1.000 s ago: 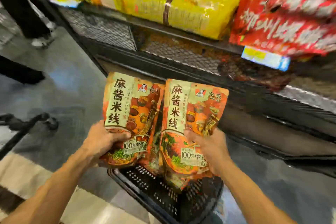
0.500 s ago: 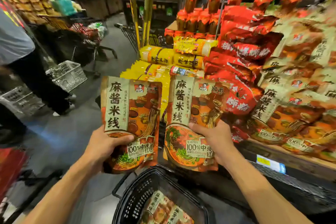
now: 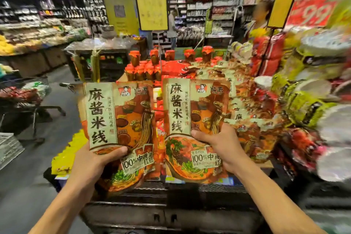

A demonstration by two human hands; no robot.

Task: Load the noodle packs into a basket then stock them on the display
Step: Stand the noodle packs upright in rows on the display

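Observation:
I hold two orange noodle packs with beige label strips upright in front of the display. My left hand grips the lower part of the left noodle pack. My right hand grips the lower right of the right noodle pack. Beyond them, the display carries a heap of matching noodle packs at the right. The basket is out of view.
Red-lidded jars and red packets fill the display's back. Yellow-green packs and white bowls crowd the right. A shopping cart and grey crate stand at left. A person stands behind the display; the aisle floor lies at left.
Both hands have lifted the two packs up from over the basket to display height. My view has risen with them, and the basket has dropped out of sight.

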